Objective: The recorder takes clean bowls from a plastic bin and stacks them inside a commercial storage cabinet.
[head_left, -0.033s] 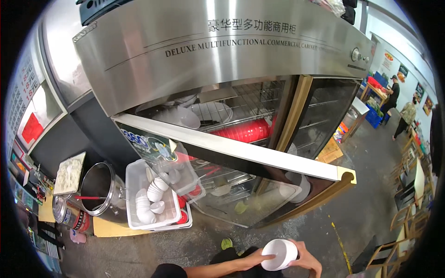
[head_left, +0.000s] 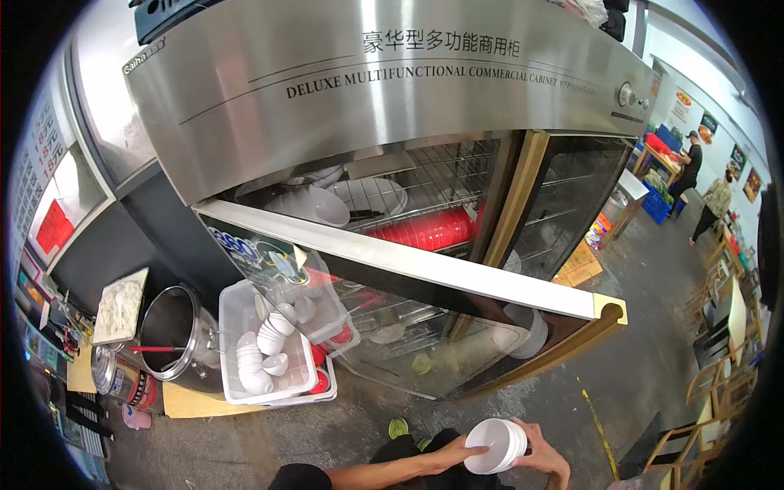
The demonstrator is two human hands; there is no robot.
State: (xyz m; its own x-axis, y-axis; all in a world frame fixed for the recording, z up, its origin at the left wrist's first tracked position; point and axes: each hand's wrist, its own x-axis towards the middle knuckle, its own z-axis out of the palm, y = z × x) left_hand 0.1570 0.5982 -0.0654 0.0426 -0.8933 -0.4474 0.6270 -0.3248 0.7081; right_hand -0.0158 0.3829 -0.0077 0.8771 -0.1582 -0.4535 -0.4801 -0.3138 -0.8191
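White and nested, a stack of bowls (head_left: 500, 446) sits low in the view, in front of the person's body, tilted so that its mouth faces left and up. The left hand (head_left: 454, 452) grasps it by the near-left rim, with a digit reaching inside the opening; the right hand (head_left: 541, 451) is curled around the opposite end, so both grip the same stack. Beyond the hands stands a stainless-steel cabinet (head_left: 392, 102), its glass door (head_left: 425, 371) swung open toward the person. On the wire shelves inside lie a row of red dishes (head_left: 429, 230) and some white bowls (head_left: 314, 204). To the left, on the floor side of the door, a translucent plastic tub (head_left: 238, 306) holds small white bowls (head_left: 251, 367), many of them nested in leaning rows; some red pieces (head_left: 322, 381) show beside and below it. Just left of the tub is a deep metal pot (head_left: 207, 374) with a red-handled utensil (head_left: 155, 349) across it. One yellow-green shoe (head_left: 398, 428) shows beneath the person. Far off at the right, two people (head_left: 719, 200) stand near blue crates (head_left: 657, 204), and wooden chairs (head_left: 694, 384) line the edge.
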